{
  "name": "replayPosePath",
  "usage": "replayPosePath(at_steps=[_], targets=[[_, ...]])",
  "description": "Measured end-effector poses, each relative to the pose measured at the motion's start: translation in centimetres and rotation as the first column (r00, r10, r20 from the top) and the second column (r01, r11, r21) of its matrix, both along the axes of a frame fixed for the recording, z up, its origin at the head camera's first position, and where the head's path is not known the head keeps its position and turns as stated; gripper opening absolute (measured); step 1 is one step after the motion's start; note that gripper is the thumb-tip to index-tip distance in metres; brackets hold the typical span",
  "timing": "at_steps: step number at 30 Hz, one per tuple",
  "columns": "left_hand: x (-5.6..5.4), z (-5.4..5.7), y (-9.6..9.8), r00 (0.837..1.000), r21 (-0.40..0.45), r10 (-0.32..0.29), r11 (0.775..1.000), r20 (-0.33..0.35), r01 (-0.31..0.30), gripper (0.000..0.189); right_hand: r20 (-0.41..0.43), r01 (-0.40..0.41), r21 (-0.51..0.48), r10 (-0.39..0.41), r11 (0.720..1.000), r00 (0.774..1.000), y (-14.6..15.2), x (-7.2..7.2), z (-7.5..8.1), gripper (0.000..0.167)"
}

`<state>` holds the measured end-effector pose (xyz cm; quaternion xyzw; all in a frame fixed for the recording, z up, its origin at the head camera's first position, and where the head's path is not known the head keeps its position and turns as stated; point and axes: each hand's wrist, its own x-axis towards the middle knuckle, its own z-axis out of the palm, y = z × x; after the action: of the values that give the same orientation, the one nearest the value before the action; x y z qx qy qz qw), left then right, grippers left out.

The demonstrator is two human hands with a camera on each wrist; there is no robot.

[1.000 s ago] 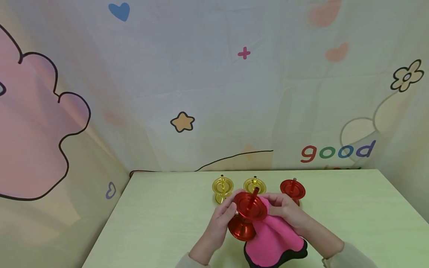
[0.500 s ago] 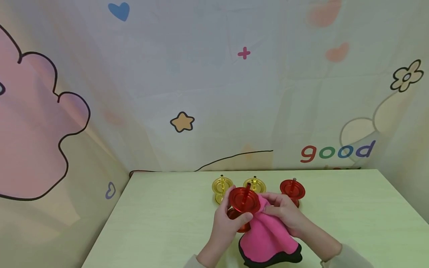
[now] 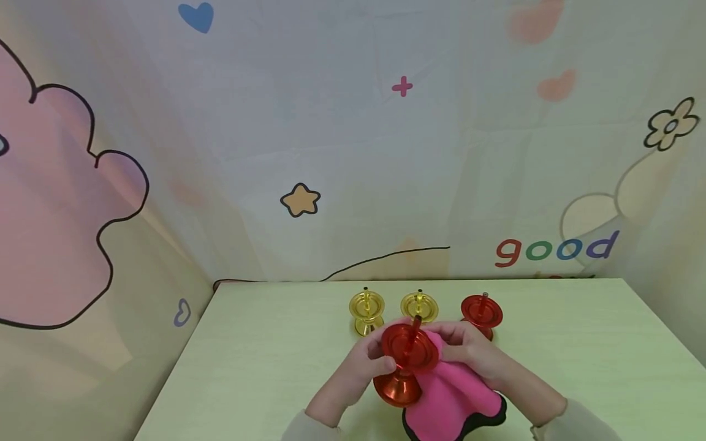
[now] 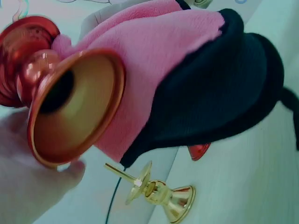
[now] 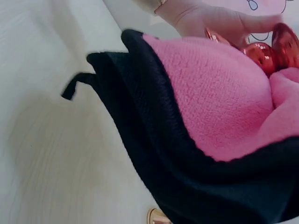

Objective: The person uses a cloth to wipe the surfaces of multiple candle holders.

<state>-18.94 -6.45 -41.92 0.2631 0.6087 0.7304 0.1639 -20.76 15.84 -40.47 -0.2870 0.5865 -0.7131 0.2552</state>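
My left hand [image 3: 353, 373] holds a shiny red candle holder [image 3: 398, 391], thumb in front of its stem just under the dish. The candle holder is off the table and tilted; its hollow base [image 4: 88, 112] faces the left wrist camera. A pink cloth [image 3: 438, 398] with a black edge is gripped by my right hand [image 3: 471, 350] and touches the right side of the dish. The cloth's lower part hangs loose, showing its dark underside [image 4: 210, 98] in the left wrist view. Some fingertips of both hands are hidden behind dish and cloth.
Two gold candle holders, one at the left [image 3: 366, 306] and one in the middle [image 3: 410, 304], stand behind my hands. Another red candle holder [image 3: 482, 312] is right of them. The pale green table [image 3: 248, 367] meets a printed curtain [image 3: 353, 153] at the back.
The red candle holder rose slightly and turned, then came back down nearer to me. My left thumb has shifted off the dish's front. The cloth moved along with it, still in my right hand.
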Motion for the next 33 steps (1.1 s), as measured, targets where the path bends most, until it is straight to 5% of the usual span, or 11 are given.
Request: replayPosePath(at_steps=[2, 5, 8, 10, 15, 20, 26, 33], targets=[[0.1, 0.1, 0.0, 0.994, -0.025, 0.108, 0.994, -0.029, -0.108, 0.073, -0.005, 0.034, 0.012, -0.033, 0.999, 0.999, 0.0, 0.0, 0.0, 0.037], [0.5, 0.1, 0.4, 0.946, -0.074, 0.291, 0.950, -0.140, -0.303, 0.057, -0.002, 0.096, 0.033, -0.096, 0.995, 0.995, 0.1, 0.1, 0.1, 0.035], [1.1, 0.2, 1.0, 0.896, -0.115, 0.374, 0.905, -0.241, -0.409, 0.051, 0.016, 0.135, 0.051, -0.136, 0.989, 0.991, 0.1, 0.1, 0.1, 0.032], [1.3, 0.2, 1.4, 0.882, -0.150, 0.390, 0.887, -0.266, -0.438, 0.058, 0.027, 0.145, 0.057, -0.147, 0.988, 0.989, 0.1, 0.1, 0.1, 0.031], [1.4, 0.1, 1.9, 0.872, -0.159, 0.454, 0.861, -0.185, -0.482, 0.073, 0.011, 0.138, 0.060, -0.139, 0.989, 0.990, -0.3, 0.1, -0.1, 0.031], [0.9, -0.2, 1.5, 0.893, -0.023, 0.449, 0.893, -0.038, -0.450, 0.065, -0.015, 0.126, 0.094, -0.125, 0.988, 0.992, -0.5, 0.1, -0.2, 0.032], [0.2, -0.7, 0.5, 0.911, 0.081, 0.411, 0.908, 0.029, -0.412, 0.063, -0.034, 0.187, 0.205, -0.184, 0.961, 0.982, -0.5, 0.0, -0.1, 0.047], [-0.4, -0.8, -1.0, 0.889, 0.101, 0.455, 0.884, 0.044, -0.457, 0.076, -0.040, 0.244, 0.283, -0.243, 0.928, 0.969, 0.4, 0.0, -0.1, 0.050]])
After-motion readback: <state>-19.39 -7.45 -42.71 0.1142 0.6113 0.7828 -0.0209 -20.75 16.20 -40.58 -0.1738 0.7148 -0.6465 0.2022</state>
